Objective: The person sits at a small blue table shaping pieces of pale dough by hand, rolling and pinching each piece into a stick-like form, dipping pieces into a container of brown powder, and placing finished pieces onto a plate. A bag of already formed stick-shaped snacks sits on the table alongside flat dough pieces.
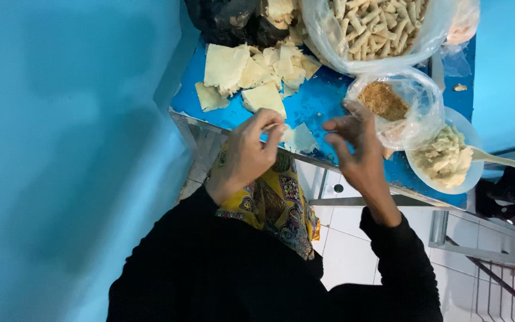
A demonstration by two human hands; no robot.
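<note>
Left hand (250, 152): fingers pinched shut on a pale wrapper sheet (298, 138).
Right hand (356, 143): fingers loosely curled, empty, beside crumb bag (397, 104).
Table (317, 101): blue, 1 filling bowl (448, 158).

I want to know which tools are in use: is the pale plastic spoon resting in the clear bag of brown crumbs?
No, the pale plastic spoon lies in the white bowl of pale filling, beside the clear bag of brown crumbs.

Bare blue bench (320, 101) lies open at 12 o'clock of the hands. Pale wrapper sheets (251, 74) block 11 o'clock; a crumb bag (397, 107) and filling bowl (448, 158) crowd 2 to 3 o'clock.
</note>
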